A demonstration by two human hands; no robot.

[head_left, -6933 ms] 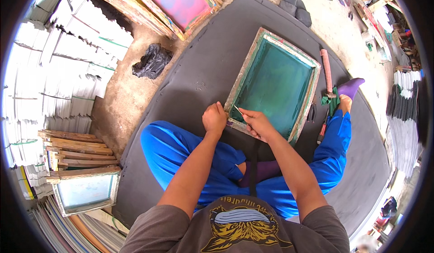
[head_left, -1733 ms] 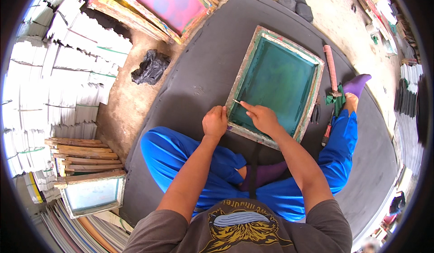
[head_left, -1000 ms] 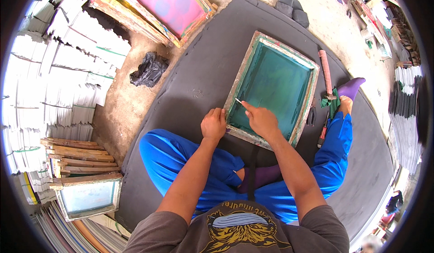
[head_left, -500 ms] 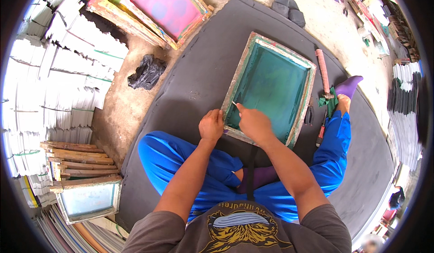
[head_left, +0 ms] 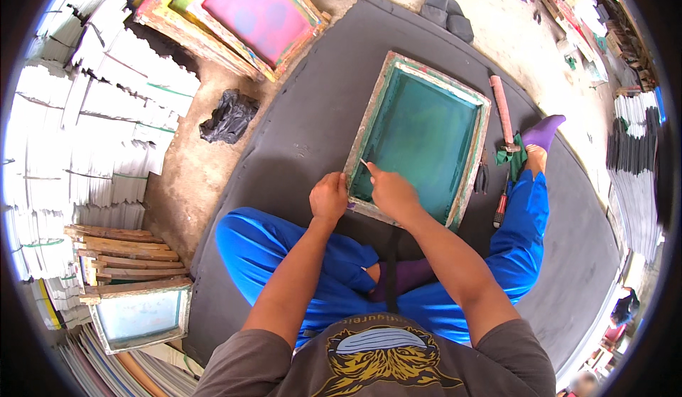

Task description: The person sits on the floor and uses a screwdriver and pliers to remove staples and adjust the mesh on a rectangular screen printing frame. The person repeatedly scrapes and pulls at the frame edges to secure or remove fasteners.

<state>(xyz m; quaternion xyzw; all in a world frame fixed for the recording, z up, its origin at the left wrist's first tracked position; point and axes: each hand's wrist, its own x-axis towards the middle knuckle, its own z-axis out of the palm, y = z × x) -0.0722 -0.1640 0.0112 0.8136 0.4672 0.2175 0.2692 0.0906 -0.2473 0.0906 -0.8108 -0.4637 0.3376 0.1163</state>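
A screen printing frame (head_left: pixel 424 141) with worn wooden edges and green mesh lies on the dark mat before me. My left hand (head_left: pixel 329 197) is closed at the frame's lower left edge, its fingers against the wood. Over the lower left part of the mesh, my right hand (head_left: pixel 392 192) pinches a thin tool with a pale tip (head_left: pixel 364 162). That tip meets the inner side of the left edge; the rest of the tool is hidden in my fist.
Right of the frame lie a hammer (head_left: pixel 503 109), pliers (head_left: pixel 482 178), a screwdriver (head_left: pixel 501 209) and a green cloth (head_left: pixel 513 157). More screens (head_left: pixel 259 17) lean at the upper left. Stacks of white paper (head_left: pixel 106 134) line the left. Dark slippers (head_left: pixel 446 15) sit beyond the dark mat (head_left: pixel 312 113).
The whole view has shifted slightly. Both hands keep nearly the same place on the frame, and the pale tip stays at its left inner edge.
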